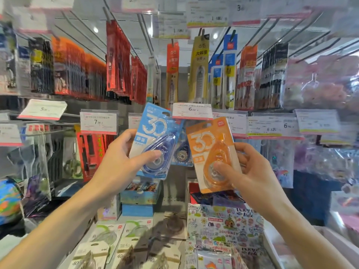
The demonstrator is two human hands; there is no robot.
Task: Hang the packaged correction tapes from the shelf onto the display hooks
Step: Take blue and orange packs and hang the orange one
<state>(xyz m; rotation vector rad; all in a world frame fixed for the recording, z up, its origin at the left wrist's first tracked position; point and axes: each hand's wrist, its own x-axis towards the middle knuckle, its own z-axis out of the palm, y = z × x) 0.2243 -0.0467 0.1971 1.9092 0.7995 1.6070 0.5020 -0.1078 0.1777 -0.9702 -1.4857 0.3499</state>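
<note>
Blue carded correction tape pack (pixel 153 142) is being pinched by left hand (pixel 124 162), thumb on blister, up near white 6.00 price tag (pixel 192 111). Orange carded correction tape pack (pixel 211 152) is being gripped by right hand (pixel 250 171), just beside it. Another blue pack (pixel 182 152) is hanging behind, btwn them.

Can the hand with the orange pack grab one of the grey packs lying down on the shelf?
Probably not right now. The right hand already grips the orange pack, thumb across its front, raised high by the price tags. The grey packs lie uncovered on the shelf below, so only the full hand hinders.
</note>
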